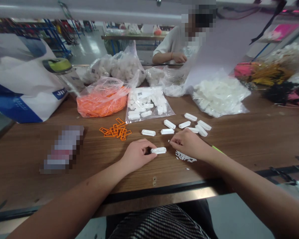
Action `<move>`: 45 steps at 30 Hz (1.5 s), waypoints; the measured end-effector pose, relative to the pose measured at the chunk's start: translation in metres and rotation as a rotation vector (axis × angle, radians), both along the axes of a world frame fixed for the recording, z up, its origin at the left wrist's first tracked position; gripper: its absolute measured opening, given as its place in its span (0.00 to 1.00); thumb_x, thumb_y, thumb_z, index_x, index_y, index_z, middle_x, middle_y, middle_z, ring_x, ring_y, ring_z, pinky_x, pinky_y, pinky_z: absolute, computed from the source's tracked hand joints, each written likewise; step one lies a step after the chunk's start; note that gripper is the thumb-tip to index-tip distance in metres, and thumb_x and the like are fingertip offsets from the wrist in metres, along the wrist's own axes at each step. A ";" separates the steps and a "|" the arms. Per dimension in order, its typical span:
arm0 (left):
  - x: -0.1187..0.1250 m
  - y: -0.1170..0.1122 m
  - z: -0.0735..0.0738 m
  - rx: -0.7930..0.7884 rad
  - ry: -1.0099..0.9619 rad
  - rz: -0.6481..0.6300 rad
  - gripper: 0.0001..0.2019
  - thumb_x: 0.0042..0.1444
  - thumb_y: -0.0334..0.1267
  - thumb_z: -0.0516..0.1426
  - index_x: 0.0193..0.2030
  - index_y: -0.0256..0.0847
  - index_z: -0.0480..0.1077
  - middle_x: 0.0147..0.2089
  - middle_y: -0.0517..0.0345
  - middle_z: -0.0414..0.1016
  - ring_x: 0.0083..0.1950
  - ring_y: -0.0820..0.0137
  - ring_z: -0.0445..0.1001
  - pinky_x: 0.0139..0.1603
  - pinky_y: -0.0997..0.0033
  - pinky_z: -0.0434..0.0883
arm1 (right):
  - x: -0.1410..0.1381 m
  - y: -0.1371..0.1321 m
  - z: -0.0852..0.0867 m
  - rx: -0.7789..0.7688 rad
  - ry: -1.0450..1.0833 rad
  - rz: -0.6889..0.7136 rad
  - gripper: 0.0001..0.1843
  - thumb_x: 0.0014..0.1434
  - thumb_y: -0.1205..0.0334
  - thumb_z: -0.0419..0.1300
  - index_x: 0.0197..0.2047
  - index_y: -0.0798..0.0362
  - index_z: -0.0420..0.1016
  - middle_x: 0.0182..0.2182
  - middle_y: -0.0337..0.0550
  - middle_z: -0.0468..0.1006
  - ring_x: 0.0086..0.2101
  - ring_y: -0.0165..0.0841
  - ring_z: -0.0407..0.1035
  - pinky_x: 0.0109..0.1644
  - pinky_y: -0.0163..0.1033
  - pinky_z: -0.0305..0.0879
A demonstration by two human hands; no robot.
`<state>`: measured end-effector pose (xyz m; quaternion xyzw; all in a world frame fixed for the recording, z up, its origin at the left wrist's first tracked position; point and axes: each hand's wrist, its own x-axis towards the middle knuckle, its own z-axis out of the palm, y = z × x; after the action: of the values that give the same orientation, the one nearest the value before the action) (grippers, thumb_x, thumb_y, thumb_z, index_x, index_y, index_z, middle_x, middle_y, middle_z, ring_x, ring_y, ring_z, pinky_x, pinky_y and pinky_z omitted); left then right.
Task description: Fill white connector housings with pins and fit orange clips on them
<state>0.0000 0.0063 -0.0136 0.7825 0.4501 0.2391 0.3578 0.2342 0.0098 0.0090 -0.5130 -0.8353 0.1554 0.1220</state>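
Observation:
My left hand (137,154) is closed on a small white plastic connector (158,150), pinned flat on the wooden table (251,139). My right hand (188,143) hovers just right of it, fingers pinched together near a tiny white piece; what it pinches is too small to name. Under that wrist lies a heap of small white pins (185,156). Several loose white connectors (184,124) lie just beyond both hands. A little pile of orange plastic frames (116,130) sits to the left of them.
Bags stand further back: orange frames (102,99), white connectors (147,103), more white parts (219,96). A large blue-and-white bag (22,79) fills the left. A blurred flat object (63,147) lies at the left. Another person (179,46) sits across the table.

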 end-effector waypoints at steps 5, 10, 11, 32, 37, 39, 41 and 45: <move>0.000 0.000 0.001 -0.007 0.007 -0.004 0.07 0.49 0.35 0.63 0.36 0.42 0.78 0.28 0.63 0.71 0.23 0.77 0.60 0.28 0.75 0.59 | 0.005 0.010 -0.007 0.054 0.020 -0.057 0.10 0.56 0.66 0.57 0.26 0.51 0.78 0.23 0.38 0.78 0.27 0.31 0.67 0.39 0.39 0.58; -0.001 0.001 0.000 -0.002 0.008 -0.003 0.07 0.49 0.35 0.63 0.37 0.42 0.78 0.28 0.63 0.71 0.24 0.77 0.61 0.28 0.75 0.59 | -0.001 0.011 -0.010 0.025 -0.035 -0.093 0.10 0.56 0.67 0.59 0.26 0.51 0.79 0.24 0.38 0.79 0.28 0.32 0.69 0.43 0.41 0.57; 0.000 0.001 0.000 -0.002 0.007 -0.001 0.07 0.48 0.35 0.63 0.37 0.41 0.78 0.28 0.63 0.71 0.23 0.77 0.61 0.28 0.75 0.59 | -0.002 0.010 -0.010 0.025 -0.042 -0.112 0.10 0.55 0.67 0.59 0.26 0.51 0.79 0.24 0.38 0.79 0.28 0.32 0.69 0.43 0.41 0.57; 0.000 0.001 0.000 -0.005 0.009 0.000 0.07 0.49 0.34 0.63 0.37 0.41 0.78 0.27 0.64 0.68 0.24 0.77 0.60 0.27 0.75 0.58 | -0.012 0.000 -0.011 -0.044 0.079 -0.262 0.10 0.53 0.68 0.58 0.23 0.52 0.77 0.22 0.38 0.78 0.24 0.30 0.68 0.36 0.39 0.59; -0.001 0.000 -0.001 -0.013 0.004 0.001 0.07 0.49 0.35 0.63 0.37 0.42 0.78 0.27 0.64 0.67 0.24 0.77 0.60 0.27 0.75 0.58 | -0.016 -0.015 -0.004 -0.056 0.287 -0.194 0.09 0.55 0.66 0.58 0.25 0.52 0.75 0.22 0.37 0.76 0.25 0.29 0.67 0.33 0.37 0.60; -0.001 0.000 -0.001 -0.013 0.003 0.005 0.07 0.49 0.35 0.63 0.37 0.42 0.78 0.27 0.64 0.67 0.23 0.77 0.60 0.27 0.75 0.58 | -0.019 -0.022 0.000 -0.040 0.333 -0.118 0.08 0.56 0.66 0.58 0.26 0.51 0.74 0.23 0.37 0.75 0.27 0.30 0.67 0.37 0.39 0.60; -0.001 0.000 -0.001 -0.014 0.008 0.010 0.07 0.49 0.35 0.63 0.36 0.42 0.78 0.27 0.64 0.67 0.23 0.77 0.60 0.27 0.75 0.58 | -0.021 -0.025 0.002 -0.014 0.293 -0.053 0.07 0.57 0.66 0.58 0.27 0.51 0.74 0.24 0.37 0.74 0.29 0.30 0.67 0.41 0.42 0.60; -0.001 0.000 -0.001 -0.012 0.003 0.005 0.07 0.49 0.34 0.63 0.37 0.42 0.78 0.27 0.64 0.67 0.24 0.77 0.60 0.27 0.75 0.58 | -0.023 -0.024 -0.001 0.042 0.215 0.012 0.07 0.58 0.66 0.58 0.28 0.52 0.72 0.25 0.37 0.73 0.30 0.31 0.67 0.42 0.43 0.58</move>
<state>-0.0009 0.0063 -0.0141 0.7796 0.4538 0.2363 0.3612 0.2110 -0.0145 0.0081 -0.4858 -0.8235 0.1929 0.2206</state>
